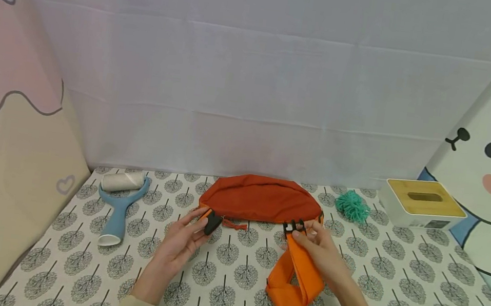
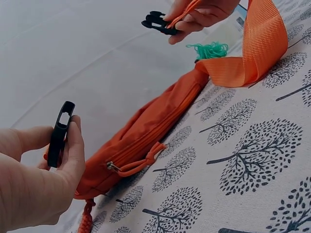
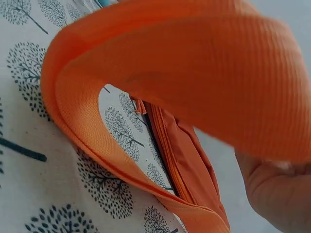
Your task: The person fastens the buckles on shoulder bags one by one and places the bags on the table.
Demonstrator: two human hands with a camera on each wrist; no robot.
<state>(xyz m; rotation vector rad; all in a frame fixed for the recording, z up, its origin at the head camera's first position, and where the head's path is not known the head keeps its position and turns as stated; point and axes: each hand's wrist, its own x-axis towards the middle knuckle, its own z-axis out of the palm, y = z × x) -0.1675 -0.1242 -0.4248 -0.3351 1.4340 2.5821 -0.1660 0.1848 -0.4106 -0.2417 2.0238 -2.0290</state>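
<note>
The left hand (image 1: 180, 242) pinches the black buckle socket (image 1: 213, 223) between thumb and fingers, with a bit of orange webbing at its edge. The right hand (image 1: 323, 251) grips the matching pronged clip (image 1: 294, 226), whose prongs point away from the person; the two buckle halves are well apart, both held near the front edge of the bag. From the right hand an orange strap (image 1: 304, 269) hangs in a broad loop toward the person, and the left wrist view shows the strap joining the bag's right end. The red-orange waist bag (image 1: 262, 199) lies lengthwise just beyond both hands, its zipped side facing them, with a corded zipper pull (image 1: 234, 224) trailing from it between them. To the right of the bag is a teal yarn bundle (image 1: 352, 206), and farther right a white box (image 1: 423, 205) with a slotted, wood-toned lid. Well to the left lies a blue Y-shaped handle (image 1: 118, 214) carrying a white roll (image 1: 122, 181). Everything rests on a surface (image 1: 85, 235) covered with tree-print cloth, with a creased white sheet (image 1: 255, 82) behind it.
</note>
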